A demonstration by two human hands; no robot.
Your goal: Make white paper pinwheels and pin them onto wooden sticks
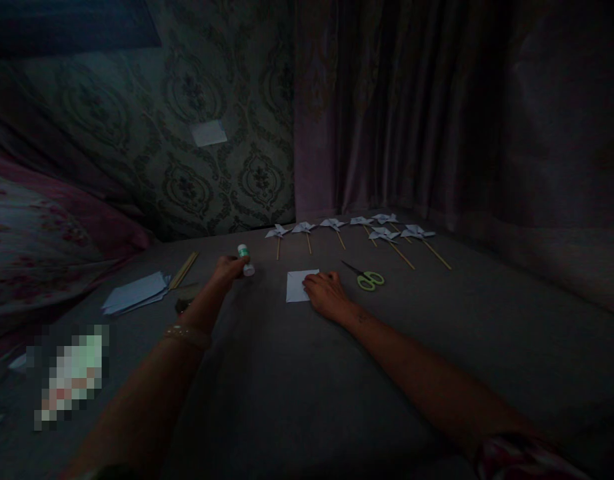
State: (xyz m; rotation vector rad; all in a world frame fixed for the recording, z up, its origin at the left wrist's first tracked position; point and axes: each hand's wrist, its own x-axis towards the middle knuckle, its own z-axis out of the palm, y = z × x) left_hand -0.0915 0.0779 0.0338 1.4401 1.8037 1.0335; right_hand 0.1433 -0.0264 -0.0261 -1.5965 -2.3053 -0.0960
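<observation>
My left hand point(229, 267) is closed around a glue stick point(243, 252) with a green label and a white end, held just over the bed-like grey surface or on it; I cannot tell which. A white square of paper point(295, 287) with faint crease lines lies in front of me. Its right side is under the bent fingers of my right hand point(327, 293), which grip or press it. Just right of that hand lie scissors point(369, 280) with green handles, blades pointing away to the left.
Several white paper pinwheels point(333, 224) on sticks lie along the back. At left are a stack of white paper point(137, 293), thin wooden sticks point(185, 269) and a small dark object point(182, 305) partly behind my left forearm. Patterned wall and curtains point(377, 120) stand behind.
</observation>
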